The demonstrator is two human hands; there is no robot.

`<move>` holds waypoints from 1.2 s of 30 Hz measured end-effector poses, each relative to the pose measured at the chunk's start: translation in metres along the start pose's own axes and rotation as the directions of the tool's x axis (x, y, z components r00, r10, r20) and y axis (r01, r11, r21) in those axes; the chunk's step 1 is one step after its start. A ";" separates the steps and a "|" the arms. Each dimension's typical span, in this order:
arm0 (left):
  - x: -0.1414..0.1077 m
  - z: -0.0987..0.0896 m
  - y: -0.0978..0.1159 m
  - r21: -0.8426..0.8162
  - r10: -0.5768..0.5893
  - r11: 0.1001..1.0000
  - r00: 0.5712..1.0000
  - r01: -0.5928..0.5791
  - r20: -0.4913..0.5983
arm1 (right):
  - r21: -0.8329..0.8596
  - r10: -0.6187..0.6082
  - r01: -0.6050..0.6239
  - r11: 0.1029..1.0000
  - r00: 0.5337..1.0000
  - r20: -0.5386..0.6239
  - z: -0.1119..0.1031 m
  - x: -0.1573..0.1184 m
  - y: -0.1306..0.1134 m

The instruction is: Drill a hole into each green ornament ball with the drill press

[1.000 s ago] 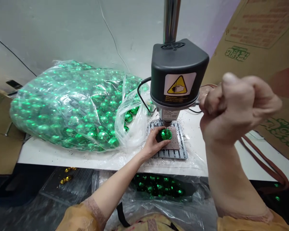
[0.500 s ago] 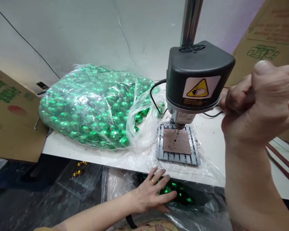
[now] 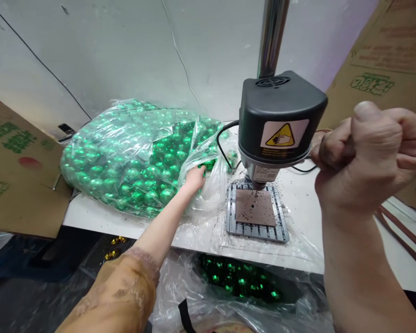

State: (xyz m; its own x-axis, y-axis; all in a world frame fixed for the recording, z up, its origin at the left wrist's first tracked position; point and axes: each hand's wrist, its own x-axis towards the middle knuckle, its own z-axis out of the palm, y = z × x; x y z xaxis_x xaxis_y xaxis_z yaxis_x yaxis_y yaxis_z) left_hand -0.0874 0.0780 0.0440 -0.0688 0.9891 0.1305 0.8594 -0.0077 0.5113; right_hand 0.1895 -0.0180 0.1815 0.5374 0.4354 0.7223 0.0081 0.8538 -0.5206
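My left hand [image 3: 196, 178] is at the mouth of a clear plastic bag [image 3: 125, 162] full of shiny green faceted balls [image 3: 168, 194]. Its fingers are mostly hidden by plastic and balls, so I cannot tell whether it grips one. My right hand [image 3: 374, 157] is closed in a fist, raised beside the black motor head of a small drill press [image 3: 280, 111]; whatever it holds is hidden. Below the drill chuck, a brown square board [image 3: 255, 208] with a dark hole lies on the slotted metal base [image 3: 233, 226], with nothing on the board but dark shavings.
Another plastic bag [image 3: 180, 282] with green balls [image 3: 239, 277] sits below the table's front edge. Cardboard boxes stand at left [image 3: 21, 185] and right [image 3: 374, 60]. A black cable [image 3: 222, 138] loops beside the drill press. Gold pieces [image 3: 113, 253] lie lower left.
My left hand has left the green balls in the lower bag and reached up and forward to the mouth of the big bag. My right fist stays beside the drill press.
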 end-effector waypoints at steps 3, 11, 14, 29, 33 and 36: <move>-0.011 -0.009 0.004 -0.212 0.003 0.977 0.999 0.006 0.040 | -0.009 -0.010 0.010 1.000 1.000 0.013 -0.001 0.000 0.002; -0.078 0.003 0.040 -0.938 0.104 0.171 0.941 0.302 0.322 | 0.035 -0.046 0.046 0.998 0.999 -0.020 -0.002 0.003 0.009; -0.088 0.024 0.046 -0.927 0.075 0.088 0.926 0.364 0.370 | 0.043 -0.040 0.040 0.998 0.999 -0.008 -0.003 0.003 0.010; -0.100 0.084 0.062 -0.955 0.028 0.285 0.995 0.088 0.100 | 0.026 -0.033 0.032 0.999 0.999 0.016 -0.005 0.000 0.009; -0.103 0.094 0.063 -0.928 0.065 0.367 0.993 0.070 0.100 | 0.043 -0.032 0.031 0.999 0.999 0.016 -0.004 0.000 0.009; -0.105 0.098 0.063 -0.912 0.093 0.406 0.990 0.059 0.105 | 0.037 -0.028 0.028 0.999 1.000 0.010 -0.003 0.001 0.008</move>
State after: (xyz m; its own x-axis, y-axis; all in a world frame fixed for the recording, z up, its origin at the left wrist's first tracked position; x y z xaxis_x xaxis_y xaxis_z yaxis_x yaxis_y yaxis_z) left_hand 0.0236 -0.0121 -0.0202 0.0654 0.9940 0.0877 -0.1175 -0.0796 0.9899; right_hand 0.1927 -0.0115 0.1759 0.5285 0.4141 0.7411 -0.0079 0.8753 -0.4835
